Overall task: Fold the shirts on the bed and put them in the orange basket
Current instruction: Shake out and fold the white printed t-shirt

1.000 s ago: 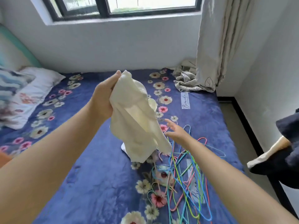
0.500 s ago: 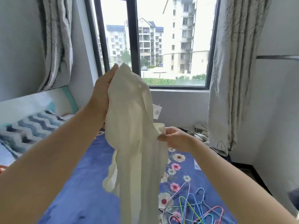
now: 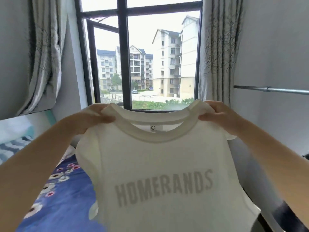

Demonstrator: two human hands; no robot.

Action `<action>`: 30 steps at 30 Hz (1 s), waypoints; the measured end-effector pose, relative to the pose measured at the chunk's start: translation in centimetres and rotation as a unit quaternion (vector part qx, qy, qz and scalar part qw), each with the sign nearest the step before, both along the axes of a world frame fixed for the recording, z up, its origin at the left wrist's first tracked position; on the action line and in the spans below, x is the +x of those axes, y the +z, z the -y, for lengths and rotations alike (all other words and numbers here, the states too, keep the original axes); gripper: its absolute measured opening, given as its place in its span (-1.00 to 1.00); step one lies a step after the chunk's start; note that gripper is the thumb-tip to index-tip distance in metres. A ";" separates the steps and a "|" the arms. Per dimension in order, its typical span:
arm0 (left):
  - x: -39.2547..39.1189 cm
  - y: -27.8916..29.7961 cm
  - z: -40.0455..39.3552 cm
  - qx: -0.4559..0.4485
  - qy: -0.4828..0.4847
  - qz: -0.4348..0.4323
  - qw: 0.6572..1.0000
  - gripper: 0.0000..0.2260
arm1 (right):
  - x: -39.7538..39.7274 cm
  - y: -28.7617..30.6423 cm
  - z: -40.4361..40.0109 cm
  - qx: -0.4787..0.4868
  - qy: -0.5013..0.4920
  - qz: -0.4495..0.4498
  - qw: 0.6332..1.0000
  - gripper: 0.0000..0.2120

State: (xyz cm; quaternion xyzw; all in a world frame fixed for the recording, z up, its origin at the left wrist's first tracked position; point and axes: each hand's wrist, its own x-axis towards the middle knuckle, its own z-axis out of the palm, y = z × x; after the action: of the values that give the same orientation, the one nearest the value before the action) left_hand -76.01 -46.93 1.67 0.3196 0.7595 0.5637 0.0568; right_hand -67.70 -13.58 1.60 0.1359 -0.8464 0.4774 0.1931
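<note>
A white T-shirt (image 3: 160, 164) with grey "HOMERANDS" lettering hangs spread out in front of me, above the bed. My left hand (image 3: 93, 116) grips its left shoulder beside the collar. My right hand (image 3: 217, 114) grips the right shoulder at the same height. The shirt's lower part runs out of the frame at the bottom. The orange basket is not in view.
The bed (image 3: 58, 198) with its blue flowered cover lies low on the left, a striped pillow (image 3: 11, 148) at its far left. A window (image 3: 143, 64) with grey curtains (image 3: 217, 52) faces me. A metal rail (image 3: 270, 89) sticks out from the right wall.
The shirt, bunched in my left hand before, is now held wide open by both shoulders. My right hand moved up to the right shoulder. The view tilted up from the bed to the window.
</note>
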 end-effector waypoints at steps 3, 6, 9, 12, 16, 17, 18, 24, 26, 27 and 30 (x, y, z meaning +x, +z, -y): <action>0.1 0.4 0.5 -0.143 0.020 0.002 0.990 -0.66 | 0.6 0.8 0.3 0.068 -0.045 0.006 0.997 -0.74; -0.1 -0.5 0.0 -0.235 0.088 -0.061 0.966 -0.88 | 0.7 0.6 0.4 0.125 -0.092 -0.008 0.988 -0.88; -0.7 -1.6 -0.7 -0.296 0.167 -0.148 0.929 -0.85 | 1.3 0.2 -0.1 0.252 -0.106 -0.073 0.959 -0.79; -0.5 -2.3 -0.5 -0.310 0.253 -0.223 0.889 -0.95 | 2.0 -0.1 0.5 0.335 -0.106 -0.123 0.928 -0.67; 0.0 -2.6 1.2 -0.304 0.325 -0.311 0.840 -0.81 | 2.3 -1.1 2.2 0.309 -0.113 -0.137 0.934 -0.73; 0.0 -2.8 1.9 -0.306 0.330 -0.326 0.832 -0.82 | 2.3 -1.7 2.7 0.313 -0.115 -0.132 0.934 -0.78; 0.2 -3.0 2.8 -0.306 0.332 -0.340 0.825 -0.83 | 2.5 -2.1 3.7 0.318 -0.116 -0.123 0.933 -0.76; 0.4 -4.0 11.0 -0.294 0.318 -0.332 0.838 -0.92 | 3.2 -3.0 11.3 0.344 -0.122 -0.108 0.925 -0.72; 0.0 -4.4 14.4 -0.290 0.310 -0.324 0.845 -0.94 | 3.3 -3.3 14.6 0.322 -0.136 -0.098 0.932 -0.72; -0.2 -4.7 15.4 -0.279 0.307 -0.325 0.850 -0.93 | 3.3 -3.4 15.7 0.317 -0.149 -0.093 0.932 -0.75; -0.3 -5.1 20.6 -0.241 0.300 -0.324 0.864 -0.88 | 3.1 -4.1 20.8 0.303 -0.191 -0.086 0.930 -0.76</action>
State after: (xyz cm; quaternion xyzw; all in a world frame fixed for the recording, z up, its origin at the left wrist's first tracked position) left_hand -76.31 -67.48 -3.47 0.2171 0.9067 0.2177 -0.2886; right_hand -64.64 -34.43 -2.50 0.0644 -0.9408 0.1390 0.3023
